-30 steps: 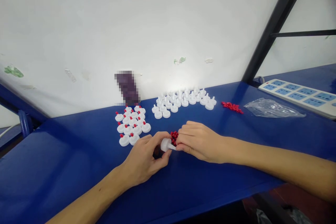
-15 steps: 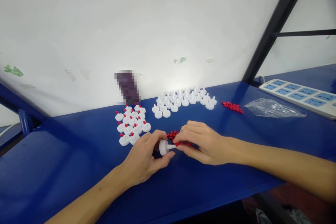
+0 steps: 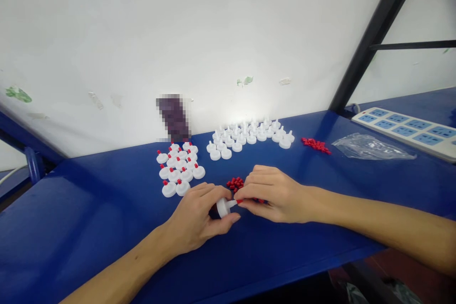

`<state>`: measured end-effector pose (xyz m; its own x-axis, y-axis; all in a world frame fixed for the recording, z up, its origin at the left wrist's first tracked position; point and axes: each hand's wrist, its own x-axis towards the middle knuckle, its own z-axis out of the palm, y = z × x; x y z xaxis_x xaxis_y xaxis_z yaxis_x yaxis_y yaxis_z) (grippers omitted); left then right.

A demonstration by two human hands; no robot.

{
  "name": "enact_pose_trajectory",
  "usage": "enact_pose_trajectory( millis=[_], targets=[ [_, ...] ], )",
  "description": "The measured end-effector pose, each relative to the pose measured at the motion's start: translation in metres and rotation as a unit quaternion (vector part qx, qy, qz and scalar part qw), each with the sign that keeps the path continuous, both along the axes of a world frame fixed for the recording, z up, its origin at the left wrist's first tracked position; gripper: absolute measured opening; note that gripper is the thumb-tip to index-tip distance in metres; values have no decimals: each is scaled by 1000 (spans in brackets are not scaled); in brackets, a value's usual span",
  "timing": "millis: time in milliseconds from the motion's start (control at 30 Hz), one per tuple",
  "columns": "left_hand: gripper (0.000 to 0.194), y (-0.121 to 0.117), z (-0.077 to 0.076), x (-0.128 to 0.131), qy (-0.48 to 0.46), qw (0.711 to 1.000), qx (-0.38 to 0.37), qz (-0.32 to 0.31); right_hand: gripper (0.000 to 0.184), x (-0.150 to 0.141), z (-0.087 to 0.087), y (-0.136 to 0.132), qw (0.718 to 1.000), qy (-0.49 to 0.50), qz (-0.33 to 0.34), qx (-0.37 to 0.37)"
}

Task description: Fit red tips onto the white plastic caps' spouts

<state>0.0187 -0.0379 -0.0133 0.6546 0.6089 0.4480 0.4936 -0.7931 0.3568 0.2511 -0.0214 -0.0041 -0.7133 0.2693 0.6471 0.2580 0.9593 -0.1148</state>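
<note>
My left hand [image 3: 204, 216] is closed around a white nozzle cap [image 3: 223, 207], its spout pointing right. Between the thumb and fingers of my right hand [image 3: 272, 194] is a small red tip cap [image 3: 240, 201], right at the end of that spout; how far it sits on the spout I cannot tell. A pile of loose red tip caps [image 3: 235, 184] lies just behind my right fingers, partly hidden by them. To the left stand several white nozzle caps with red tips [image 3: 174, 175]. Farther back, several white nozzle caps without red tips [image 3: 251, 138] stand grouped near the wall.
A second heap of red tip caps [image 3: 316, 145] is at the right, beside a clear plastic bag [image 3: 370, 146]. Behind the bag lies a long power strip [image 3: 409, 128]. A blurred dark purple object [image 3: 174, 118] leans at the wall. Black metal posts [image 3: 374, 33] rise at the right.
The white nozzle cap in my left hand has tilted slightly, and its spout now meets the red tip cap in my right fingers. Both hands stay nearly in place.
</note>
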Motion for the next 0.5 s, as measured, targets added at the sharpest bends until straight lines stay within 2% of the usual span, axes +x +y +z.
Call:
enact_pose_trajectory(
  millis=[200, 500],
  targets=[
    [30, 0, 3, -1, 45, 998, -21, -48, 21, 0, 3, -2, 999, -42, -25, -14],
    [11, -6, 15, 2, 86, 991, -98, -11, 20, 0, 2, -2, 997, -75, -29, -16]
  ],
)
